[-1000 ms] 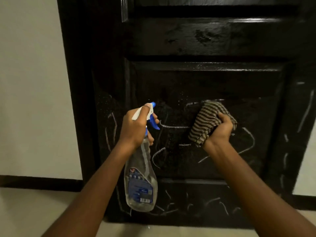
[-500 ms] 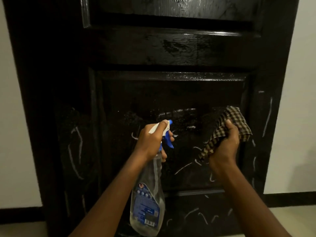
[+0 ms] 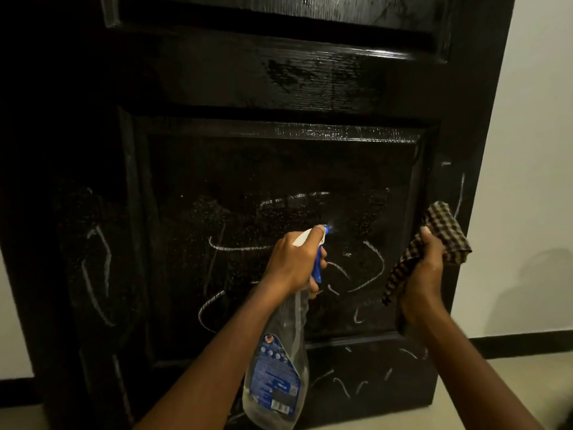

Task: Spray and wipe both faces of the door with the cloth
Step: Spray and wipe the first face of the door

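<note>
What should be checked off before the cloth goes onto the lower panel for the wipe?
1. Lower panel wetted: ok, droplets show.
2. Cloth gripped by right hand: ok.
3. Cloth on the panel: not ok, it is at the right edge of the door.
4. Spray bottle clear of the panel: not ok, left hand holds it in front.
5. Chalk marks gone: not ok.
6. Other face: cannot tell.

The door (image 3: 279,88) stood far centre, flanked by wall (image 3: 533,150), with floor (image 3: 502,383) at its foot. Nearer, the spray bottle (image 3: 279,377) in the left hand (image 3: 291,262) fronted its lower panel (image 3: 248,169), with the cloth (image 3: 443,234) in the right hand (image 3: 421,274) to the right.
</note>
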